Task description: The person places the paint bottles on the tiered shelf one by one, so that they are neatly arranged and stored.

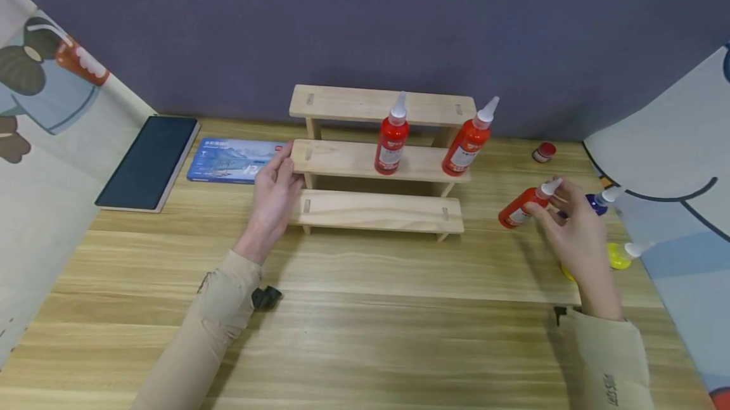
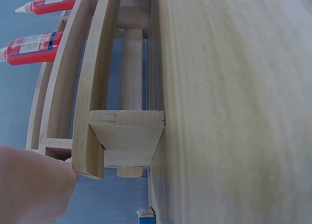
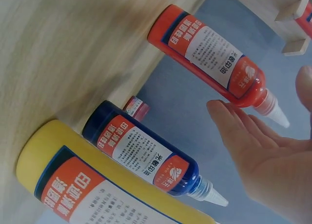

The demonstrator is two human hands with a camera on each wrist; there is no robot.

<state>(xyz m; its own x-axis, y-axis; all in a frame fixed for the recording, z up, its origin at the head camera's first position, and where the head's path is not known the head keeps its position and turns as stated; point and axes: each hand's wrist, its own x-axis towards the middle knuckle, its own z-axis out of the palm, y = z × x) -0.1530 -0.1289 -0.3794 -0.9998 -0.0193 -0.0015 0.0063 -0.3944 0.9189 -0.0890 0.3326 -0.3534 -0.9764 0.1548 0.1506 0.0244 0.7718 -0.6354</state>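
My left hand (image 1: 274,191) grips the left end of the middle step of a three-tier wooden stand (image 1: 376,210). On that step stand two red ink bottles, one near the middle (image 1: 391,144) and one at the right end (image 1: 467,147); both have pointed white caps. A third red bottle (image 3: 207,55) stands on the table right of the stand. My right hand (image 1: 570,220) is around its upper part. In the right wrist view the fingertips are right at the bottle's shoulder, with the thumb apart from it. A blue bottle (image 3: 146,151) stands just beyond this hand.
A yellow bottle (image 3: 78,177) stands beside the blue one, partly behind my right hand in the head view. A small red jar (image 1: 544,152) sits near the back wall. Left of the stand lie a blue flat box (image 1: 228,160) and a dark tablet-like slab (image 1: 149,160).
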